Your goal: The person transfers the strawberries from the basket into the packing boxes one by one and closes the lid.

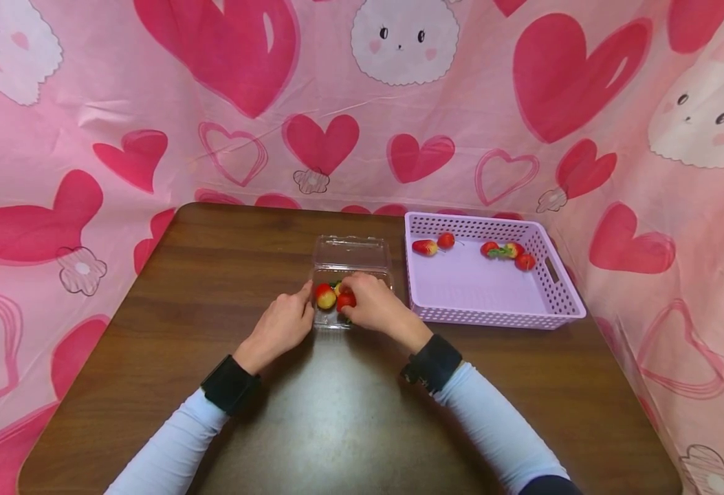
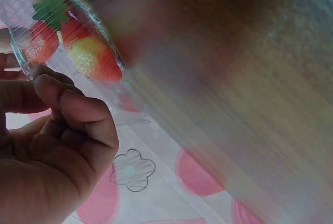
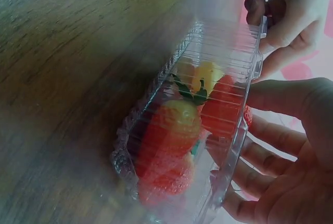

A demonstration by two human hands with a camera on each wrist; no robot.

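Note:
A clear plastic clamshell box (image 1: 331, 320) stands on the table with its lid (image 1: 352, 253) tipped back on the far side. Red and yellow toy strawberries (image 1: 325, 296) with green leaves lie inside it, also visible through its wall as a red-and-yellow strawberry (image 3: 174, 125). My left hand (image 1: 284, 319) pinches the box's left rim between thumb and curled fingers (image 2: 86, 112). Reaching in over the right side, my right hand (image 1: 374, 302) holds a red strawberry (image 1: 346, 300) between thumb and fingers, inside the box. The right hand partly hides the contents.
A lilac perforated basket (image 1: 479, 295) stands just right of the box. In it are a red-and-yellow strawberry (image 1: 425, 247), a red round fruit (image 1: 445, 240) with a stem, and a small group of red fruits (image 1: 525, 262). A pink heart-print cloth (image 1: 337, 82) hangs around the wooden table (image 1: 213, 261).

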